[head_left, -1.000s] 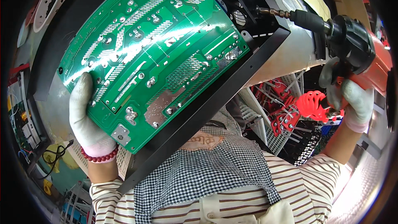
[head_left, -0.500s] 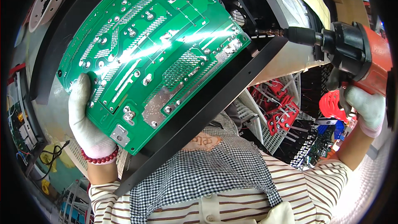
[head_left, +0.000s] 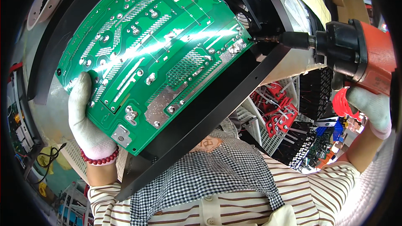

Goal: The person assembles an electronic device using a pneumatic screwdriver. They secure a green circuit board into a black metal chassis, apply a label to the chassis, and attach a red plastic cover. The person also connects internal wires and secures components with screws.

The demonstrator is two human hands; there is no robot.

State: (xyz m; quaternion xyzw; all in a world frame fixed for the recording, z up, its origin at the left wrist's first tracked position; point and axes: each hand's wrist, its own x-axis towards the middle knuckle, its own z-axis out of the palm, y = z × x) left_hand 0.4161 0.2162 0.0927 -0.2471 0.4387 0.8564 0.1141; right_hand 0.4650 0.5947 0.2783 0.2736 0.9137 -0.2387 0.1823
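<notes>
Nearest the camera, the person's striped shirt [head_left: 234, 207] and a black-and-white checked apron [head_left: 217, 175] fill the bottom of the view. Just above them the long black metal frame edge [head_left: 209, 121] runs on a slant from lower left to upper right, and it hides the lower rim of the board behind it. To the right, past the frame, red plastic racks [head_left: 278, 111] and dark trays of small parts [head_left: 312, 142] crowd the background; on the left, yellow cable and clutter [head_left: 46, 163] lie low down.

Now the left hand [head_left: 86, 117], in a white knit glove with a red bead bracelet [head_left: 100, 159] at the wrist, lies flat with spread fingers against the left edge of the large green printed circuit board [head_left: 155, 54], bracing it. The board sits tilted inside the black frame, solder side toward us, covered in silver pads, traces and shiny joints, glare streaking across its middle.

On the right, the gloved right hand [head_left: 370, 106] is wrapped tight round the grip of a black and orange-red electric screwdriver [head_left: 356, 52]. Its dark bit [head_left: 268, 39] points left, tip touching the board's right corner.
</notes>
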